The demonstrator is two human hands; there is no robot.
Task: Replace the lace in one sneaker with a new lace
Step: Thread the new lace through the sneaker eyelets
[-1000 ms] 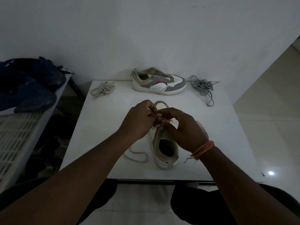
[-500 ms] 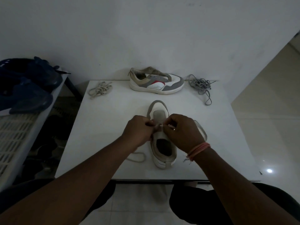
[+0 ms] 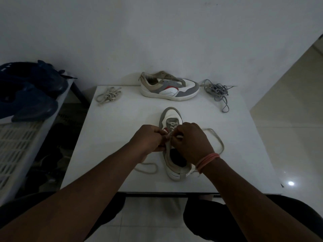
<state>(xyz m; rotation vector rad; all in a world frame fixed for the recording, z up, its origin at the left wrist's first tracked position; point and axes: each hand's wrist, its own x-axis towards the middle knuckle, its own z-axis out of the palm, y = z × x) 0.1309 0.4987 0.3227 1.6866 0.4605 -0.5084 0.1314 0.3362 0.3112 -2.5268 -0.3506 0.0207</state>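
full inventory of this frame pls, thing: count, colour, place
near sneaker: 1, white and grey, table centre, toe pointing away, partly laced
lace in near sneaker: 1, beige, loose ends trailing on both sides
far sneaker: 1, white, grey, tan with red patch, back edge by the wall, unlaced
beige lace bundle: 1, back left of table
grey lace bundle: 1, back right of table
table: 1, white
blue shoes: dark blue, count unclear, on rack at left
wristband: 1, pink, right wrist
left hand: grip pinching lace over eyelets
right hand: grip pinching lace
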